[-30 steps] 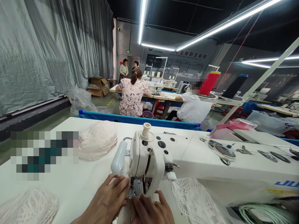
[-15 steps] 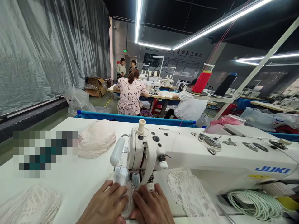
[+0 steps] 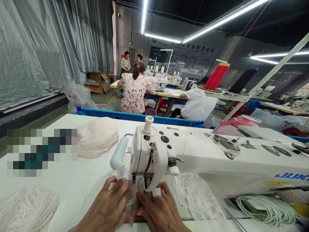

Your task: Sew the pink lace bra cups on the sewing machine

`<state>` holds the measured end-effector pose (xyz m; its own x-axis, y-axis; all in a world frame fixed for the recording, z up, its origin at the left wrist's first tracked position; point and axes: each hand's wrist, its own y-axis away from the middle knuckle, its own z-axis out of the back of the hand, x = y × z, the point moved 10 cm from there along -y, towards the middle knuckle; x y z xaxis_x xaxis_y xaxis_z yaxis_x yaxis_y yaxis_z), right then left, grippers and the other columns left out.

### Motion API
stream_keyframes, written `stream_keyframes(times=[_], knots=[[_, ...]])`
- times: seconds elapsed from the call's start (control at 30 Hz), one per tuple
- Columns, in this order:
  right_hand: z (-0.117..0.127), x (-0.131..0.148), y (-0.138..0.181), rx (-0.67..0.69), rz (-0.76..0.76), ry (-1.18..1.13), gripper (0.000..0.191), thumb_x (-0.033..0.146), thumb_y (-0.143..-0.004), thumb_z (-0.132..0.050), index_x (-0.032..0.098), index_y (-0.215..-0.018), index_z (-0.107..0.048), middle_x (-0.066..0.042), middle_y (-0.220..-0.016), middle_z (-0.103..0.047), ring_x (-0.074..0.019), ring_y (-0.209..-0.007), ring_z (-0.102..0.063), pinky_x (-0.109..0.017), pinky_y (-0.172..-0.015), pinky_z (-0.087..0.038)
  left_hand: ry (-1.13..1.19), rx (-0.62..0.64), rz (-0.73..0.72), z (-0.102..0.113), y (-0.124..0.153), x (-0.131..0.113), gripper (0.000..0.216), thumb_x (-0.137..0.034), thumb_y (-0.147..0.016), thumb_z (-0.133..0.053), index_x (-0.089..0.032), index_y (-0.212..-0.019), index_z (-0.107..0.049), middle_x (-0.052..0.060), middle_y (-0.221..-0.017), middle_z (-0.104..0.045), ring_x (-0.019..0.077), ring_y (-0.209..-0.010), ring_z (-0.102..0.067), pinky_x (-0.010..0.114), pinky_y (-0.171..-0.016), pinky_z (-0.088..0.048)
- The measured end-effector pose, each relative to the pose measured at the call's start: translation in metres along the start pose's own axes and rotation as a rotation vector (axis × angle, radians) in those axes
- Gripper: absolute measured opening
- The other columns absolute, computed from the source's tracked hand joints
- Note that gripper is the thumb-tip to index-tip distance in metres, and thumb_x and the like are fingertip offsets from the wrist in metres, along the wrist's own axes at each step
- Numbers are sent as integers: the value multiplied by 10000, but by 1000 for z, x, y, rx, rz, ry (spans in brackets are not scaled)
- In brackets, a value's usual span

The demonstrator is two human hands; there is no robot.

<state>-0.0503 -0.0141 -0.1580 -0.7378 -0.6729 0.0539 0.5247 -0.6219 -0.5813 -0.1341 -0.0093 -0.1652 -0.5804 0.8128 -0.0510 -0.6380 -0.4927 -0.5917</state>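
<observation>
A strip of white lace fabric (image 3: 131, 200) with a scalloped, holed edge lies under the needle area of a white sewing machine (image 3: 202, 158). My left hand (image 3: 109, 201) is on the left of this lace, with fingers curled onto it and the thumb near its front end. My right hand (image 3: 160, 206) grips along its right edge, close to the presser foot, its fingertips partly hidden by the machine head. Right of that hand lies another white lace piece (image 3: 193, 193) on the machine bed.
Stacked lace pieces (image 3: 98, 137) sit at the back left, with another lace pile (image 3: 26, 209) at the front left. A pale green cord coil (image 3: 265, 207) and a metal tool (image 3: 235, 219) lie on the right. Co-workers sit beyond a blue cloth trough (image 3: 140, 119).
My view has shifted slightly, so the machine appears larger and further right. The lace has moved a little further under the needle area, and my left thumb has spread out.
</observation>
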Motion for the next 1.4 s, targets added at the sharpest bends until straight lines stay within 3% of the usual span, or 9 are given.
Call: stream_keyframes(times=[0.1, 0.23, 0.4, 0.6, 0.77, 0.9, 1.17, 1.3, 1.4], knots=[[7, 7, 1, -54, 35, -50, 472, 469, -983, -261, 181, -854, -611, -57, -805, -628, -176, -679, -560, -316, -635, -332, 53, -34, -33, 9, 0, -9, 216, -369, -920, -510, -172, -901, -596, 12, -1011, -648, 152, -997, -550, 327, -951, -303], [6, 12, 3, -45, 71, -34, 407, 446, -972, -342, 188, -822, -619, -39, -852, -654, -156, -661, -559, -307, -641, -356, 48, 32, 32, 7, -2, -7, 225, -385, -912, -515, -178, -889, -599, -10, -864, -644, 138, -877, -563, 305, -902, -343], [7, 12, 7, -58, 79, -49, 408, 395, -982, -345, 185, -744, -600, -23, -785, -664, -140, -600, -543, -303, -629, -360, -26, 14, 2, 2, 3, -9, 247, -375, -917, -501, -167, -993, -612, 21, -976, -669, 149, -952, -558, 330, -903, -331], [9, 13, 6, -70, 79, -93, 526, 406, -1009, -199, 176, -754, -597, -19, -733, -656, -131, -559, -517, -314, -650, -355, -71, 18, -31, -6, 9, -14, 234, -357, -922, -488, -180, -905, -640, 19, -951, -687, 150, -933, -568, 326, -910, -317], [10, 17, 7, -93, 118, -119, 511, 402, -1010, -229, 169, -710, -570, -29, -820, -679, -129, -597, -539, -308, -668, -366, -50, -15, 8, 2, 5, -16, 319, -364, -961, -402, -168, -886, -643, 2, -830, -670, 144, -812, -560, 304, -862, -345], [11, 17, 6, -101, 129, -128, 541, 431, -1007, -201, 172, -707, -570, -26, -802, -688, -137, -623, -561, -310, -677, -367, -39, -18, 28, 6, -1, -17, 312, -376, -959, -406, -160, -957, -630, 5, -851, -660, 152, -817, -544, 294, -833, -356], [13, 3, 3, -97, 17, -115, 484, 471, -992, -228, 177, -997, -612, -38, -789, -706, -179, -658, -600, -335, -685, -367, 1, -10, 44, -2, -1, -9, 251, -394, -880, -553, -164, -968, -602, -6, -824, -615, 147, -772, -530, 297, -766, -345], [7, -2, 1, -78, 24, -68, 538, 546, -958, -251, 157, -1100, -594, -64, -759, -693, -213, -718, -611, -352, -699, -379, 40, 34, 74, -13, 2, -1, 187, -283, -883, -519, -181, -1028, -578, 12, -848, -613, 175, -790, -524, 329, -757, -344], [4, -4, -2, -47, 31, -45, 566, 580, -939, -270, 155, -1168, -566, -82, -845, -693, -227, -806, -608, -354, -703, -383, 89, 65, 108, -15, 0, 5, 217, -215, -882, -485, -203, -1085, -558, 35, -941, -618, 195, -855, -523, 352, -793, -341]])
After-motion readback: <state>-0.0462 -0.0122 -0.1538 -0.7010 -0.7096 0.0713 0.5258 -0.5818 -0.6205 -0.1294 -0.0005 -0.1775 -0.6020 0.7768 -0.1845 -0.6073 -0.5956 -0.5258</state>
